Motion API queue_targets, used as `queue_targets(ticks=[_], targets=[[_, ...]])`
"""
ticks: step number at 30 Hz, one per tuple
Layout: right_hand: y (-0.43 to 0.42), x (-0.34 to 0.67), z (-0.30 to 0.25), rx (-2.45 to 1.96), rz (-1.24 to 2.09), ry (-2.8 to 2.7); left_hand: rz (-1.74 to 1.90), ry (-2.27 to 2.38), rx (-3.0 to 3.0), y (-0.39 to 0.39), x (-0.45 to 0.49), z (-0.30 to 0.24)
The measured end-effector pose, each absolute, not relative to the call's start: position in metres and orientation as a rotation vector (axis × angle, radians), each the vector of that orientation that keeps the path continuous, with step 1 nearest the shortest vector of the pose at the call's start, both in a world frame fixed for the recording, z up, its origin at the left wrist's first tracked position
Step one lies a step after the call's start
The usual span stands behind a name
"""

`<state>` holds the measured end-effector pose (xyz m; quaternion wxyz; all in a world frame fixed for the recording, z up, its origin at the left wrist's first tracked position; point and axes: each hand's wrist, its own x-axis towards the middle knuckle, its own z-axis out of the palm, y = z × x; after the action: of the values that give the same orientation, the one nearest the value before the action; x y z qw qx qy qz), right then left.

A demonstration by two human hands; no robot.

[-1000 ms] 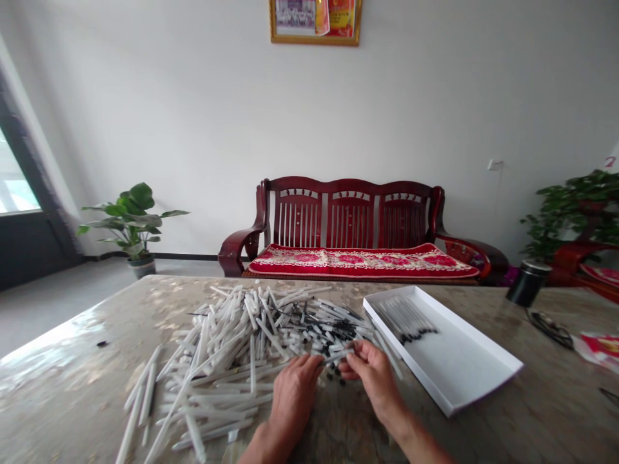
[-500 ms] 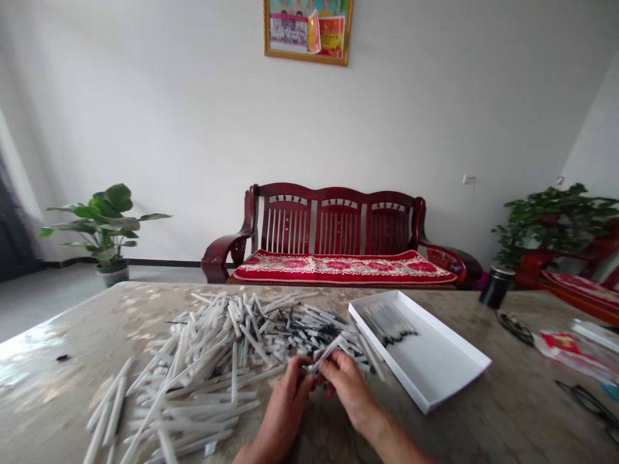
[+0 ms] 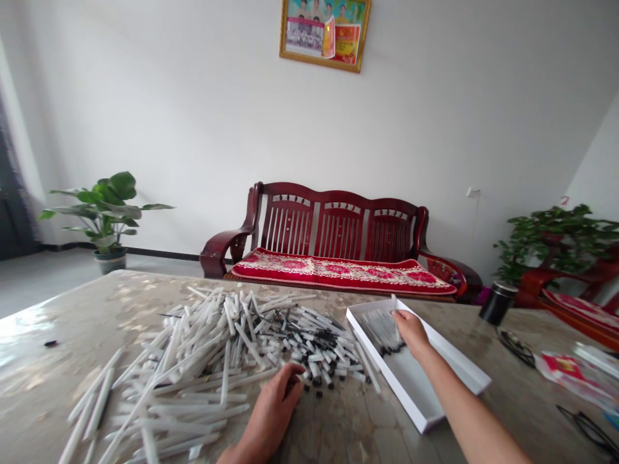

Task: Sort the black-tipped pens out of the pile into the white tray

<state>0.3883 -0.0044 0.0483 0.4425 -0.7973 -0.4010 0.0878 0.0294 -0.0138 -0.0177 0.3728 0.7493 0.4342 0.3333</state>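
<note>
Pinching what looks like a thin white tube [image 3: 393,301] between the fingertips [image 3: 398,316], the right hand [image 3: 410,332] sits over the far end of a shallow white cardboard tray [image 3: 382,380], its fingers together. From this head view the tube's lower length is hidden behind them, so the grip is a fair reading rather than a sure one. The tube stands nearly upright, tilted only a little, above a neat row of black-tipped tubes [image 3: 382,332] lying side by side in the tray. Their long axes run diagonally toward the person, with the black ends on the near side, and the right hand is just above them, far nearer to them than the left. The left hand [image 3: 273,403] rests well apart, at the near edge of a loose heap of white plastic tubes [image 3: 217,348] on a polished stone table [image 3: 48,306]. Its fingers are curled loosely together beside scattered black ends, and nothing shows in them, though the angle leaves that uncertain. The tubes in the heap cross at many angles. Beyond the tray stand a black jar [image 3: 496,303] and a pair of dark glasses [image 3: 515,348].
</note>
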Motion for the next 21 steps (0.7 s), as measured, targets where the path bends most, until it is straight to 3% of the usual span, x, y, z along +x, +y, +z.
queue_targets(ticks=[11,21], targets=[[0.024,0.441,0.034,-2.603,0.062,-1.188,0.984,1.183,1.79,-0.01,0.028,-0.023],[0.027,0.417,0.044,-2.535,-0.054,-1.383,0.916,1.37,1.921,-0.007,0.022,-0.012]])
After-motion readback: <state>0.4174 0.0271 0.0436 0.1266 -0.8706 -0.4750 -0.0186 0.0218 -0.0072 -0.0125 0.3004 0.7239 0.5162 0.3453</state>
